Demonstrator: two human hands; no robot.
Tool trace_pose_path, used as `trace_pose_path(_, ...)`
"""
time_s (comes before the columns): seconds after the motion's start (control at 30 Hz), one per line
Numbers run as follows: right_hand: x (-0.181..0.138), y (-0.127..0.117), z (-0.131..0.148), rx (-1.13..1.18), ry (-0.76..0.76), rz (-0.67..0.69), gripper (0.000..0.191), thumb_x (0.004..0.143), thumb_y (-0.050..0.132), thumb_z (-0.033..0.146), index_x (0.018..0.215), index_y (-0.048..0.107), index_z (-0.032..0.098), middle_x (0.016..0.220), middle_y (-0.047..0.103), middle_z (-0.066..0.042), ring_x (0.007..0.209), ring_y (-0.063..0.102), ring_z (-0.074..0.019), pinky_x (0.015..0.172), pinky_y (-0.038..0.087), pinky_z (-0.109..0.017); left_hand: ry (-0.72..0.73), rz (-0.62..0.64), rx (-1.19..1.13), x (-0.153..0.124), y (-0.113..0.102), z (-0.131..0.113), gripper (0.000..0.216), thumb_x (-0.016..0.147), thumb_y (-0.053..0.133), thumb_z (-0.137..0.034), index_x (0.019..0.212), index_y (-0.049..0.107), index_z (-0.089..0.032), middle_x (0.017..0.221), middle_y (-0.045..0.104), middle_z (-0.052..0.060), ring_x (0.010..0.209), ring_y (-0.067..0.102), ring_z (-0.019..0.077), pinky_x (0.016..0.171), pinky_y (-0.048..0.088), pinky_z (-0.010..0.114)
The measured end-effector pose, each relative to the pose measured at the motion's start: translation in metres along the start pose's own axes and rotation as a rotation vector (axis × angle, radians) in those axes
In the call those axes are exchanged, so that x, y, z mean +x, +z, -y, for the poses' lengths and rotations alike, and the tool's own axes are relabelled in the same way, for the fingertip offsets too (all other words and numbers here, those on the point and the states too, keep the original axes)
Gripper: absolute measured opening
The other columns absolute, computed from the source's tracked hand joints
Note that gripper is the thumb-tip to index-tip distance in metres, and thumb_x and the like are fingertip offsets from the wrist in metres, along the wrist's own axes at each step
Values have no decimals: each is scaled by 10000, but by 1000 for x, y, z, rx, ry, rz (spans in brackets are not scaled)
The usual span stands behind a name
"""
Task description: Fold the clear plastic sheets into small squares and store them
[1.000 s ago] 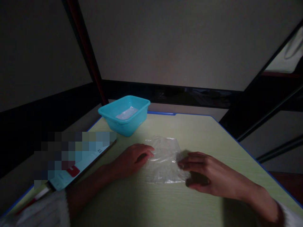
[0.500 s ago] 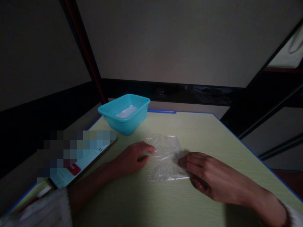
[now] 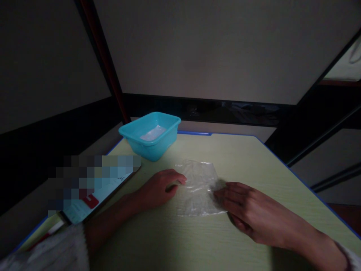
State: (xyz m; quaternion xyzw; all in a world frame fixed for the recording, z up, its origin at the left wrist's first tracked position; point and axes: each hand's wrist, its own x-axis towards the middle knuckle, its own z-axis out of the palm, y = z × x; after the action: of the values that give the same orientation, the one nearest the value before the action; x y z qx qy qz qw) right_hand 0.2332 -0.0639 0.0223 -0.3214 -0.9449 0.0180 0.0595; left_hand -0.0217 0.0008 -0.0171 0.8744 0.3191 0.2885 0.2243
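Observation:
A clear plastic bag (image 3: 197,186) lies flat on the pale green table (image 3: 225,241) between my hands. My left hand (image 3: 159,188) rests palm down at the bag's left edge, with its fingertips pressing on the film. My right hand (image 3: 248,214) lies on the bag's right edge, fingers laid flat on the plastic. Neither hand lifts the bag off the table.
A turquoise plastic tub (image 3: 150,135) with a clear bag inside stands at the table's far left. A tablet-like device (image 3: 93,192) with a lit screen lies at the left edge. Dark bars and a grey wall surround the table.
My right hand has slid a little along the bag's right edge and flattened it. The left hand has barely moved.

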Motion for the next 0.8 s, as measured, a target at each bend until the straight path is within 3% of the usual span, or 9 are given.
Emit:
trace_pose_path(0.47,0,5,-6,-83,-43,-22,258,814,434,115,991,621,131,1047,647,-105,940,582,-224,842,475,-395,178,-75,77,-2,-3,-3,267,677,414,-45,806,610,-172,734,661,24,705,605,144,703,479,282)
trace_pose_path(0.8,1,2,-16,-11,-15,-2,287,866,368,148,1035,598,108,1113,616,-110,1028,552,-223,913,447,-403,23,-4,76,-1,-4,-3,321,691,402,-58,909,613,-163,897,652,54,840,604,165,776,475,287)
